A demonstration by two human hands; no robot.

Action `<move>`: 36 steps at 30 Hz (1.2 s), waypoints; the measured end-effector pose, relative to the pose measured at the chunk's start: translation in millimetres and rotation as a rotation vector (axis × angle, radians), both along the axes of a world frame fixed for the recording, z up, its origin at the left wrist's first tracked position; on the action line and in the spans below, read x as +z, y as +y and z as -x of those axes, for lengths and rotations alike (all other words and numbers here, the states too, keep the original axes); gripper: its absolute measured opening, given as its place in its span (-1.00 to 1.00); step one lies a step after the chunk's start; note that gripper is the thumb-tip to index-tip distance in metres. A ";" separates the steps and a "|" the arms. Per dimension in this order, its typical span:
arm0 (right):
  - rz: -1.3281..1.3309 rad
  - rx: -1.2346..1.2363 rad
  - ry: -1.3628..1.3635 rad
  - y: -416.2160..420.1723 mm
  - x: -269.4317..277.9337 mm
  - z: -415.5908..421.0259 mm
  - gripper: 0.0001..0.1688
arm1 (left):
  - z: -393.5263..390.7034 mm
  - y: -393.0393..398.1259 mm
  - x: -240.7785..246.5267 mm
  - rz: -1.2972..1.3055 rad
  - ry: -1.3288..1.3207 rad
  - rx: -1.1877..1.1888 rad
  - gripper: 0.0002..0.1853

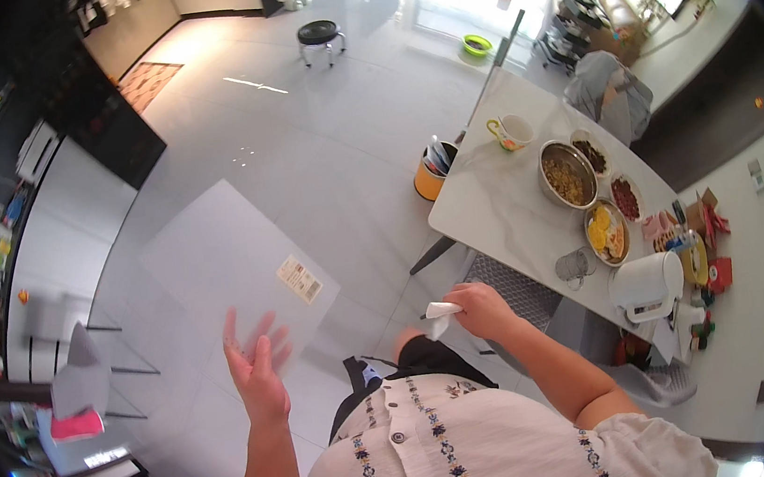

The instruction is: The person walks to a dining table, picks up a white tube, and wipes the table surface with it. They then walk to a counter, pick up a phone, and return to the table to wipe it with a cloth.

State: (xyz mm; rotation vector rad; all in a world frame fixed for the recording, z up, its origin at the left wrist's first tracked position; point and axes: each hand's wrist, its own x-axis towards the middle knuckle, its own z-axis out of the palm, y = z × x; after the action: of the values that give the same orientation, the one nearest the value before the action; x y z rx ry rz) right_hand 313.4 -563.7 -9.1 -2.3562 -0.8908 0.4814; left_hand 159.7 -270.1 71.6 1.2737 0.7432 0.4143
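Note:
A translucent plastic sheet (228, 249) with a printed label (300, 279) is in front of me on the left. My left hand (256, 373) is at its lower part, thumb on the near side. Some of its fingers look faded, as if seen through the sheet, and it appears to hold it. In my right hand (482, 310) is a folded white tissue or cloth (443, 310), pinched between thumb and fingers and hanging down. That hand is beside the corner of a grey chair (506, 277), left of the dining table.
The marble-look table (483, 192) on the right bears a cup (517, 131), a steel bowl (567, 175), plates of food, a glass mug (574, 266) and a white pitcher (648, 282). An orange bin (427, 184) stands by its corner. Farther off is a round stool (320, 33).

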 end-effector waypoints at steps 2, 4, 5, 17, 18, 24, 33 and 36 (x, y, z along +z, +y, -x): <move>0.061 -0.141 0.117 9.2 -1.3 -13.6 -0.74 | -39.2 19.2 -2.4 0.021 -0.023 -0.051 -0.42; 0.044 -0.266 0.175 21.9 -3.8 -37.6 -0.75 | -78.5 37.4 -4.9 0.034 -0.050 -0.087 -0.42; 0.005 -0.326 0.181 27.8 -5.9 -50.3 -0.75 | -97.4 45.3 -7.0 0.044 -0.056 -0.105 -0.42; -0.233 -0.403 0.207 187.4 -24.7 -265.6 -0.70 | -275.2 158.7 -3.0 0.073 0.059 -0.170 -0.44; -0.272 -0.429 0.115 198.2 -28.2 -278.6 -0.74 | -288.9 169.4 -3.0 0.054 0.070 -0.188 -0.44; -0.215 -0.622 0.166 217.6 -61.8 -353.4 -0.85 | -407.7 223.0 -26.8 -0.020 0.137 -0.329 -0.48; 0.026 -1.195 0.009 146.9 -180.8 -402.2 -0.80 | -617.3 219.1 -42.6 -0.106 0.181 -0.805 -0.43; -0.042 -1.413 0.181 123.9 -208.7 -427.9 -0.73 | -665.6 194.3 -55.0 -0.118 0.240 -0.900 -0.38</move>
State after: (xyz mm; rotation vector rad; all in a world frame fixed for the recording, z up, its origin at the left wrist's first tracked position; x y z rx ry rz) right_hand 741.3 -439.8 -217.9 -2.2044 0.8669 0.0469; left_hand 825.3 -75.8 16.7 1.6402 0.2781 -0.4376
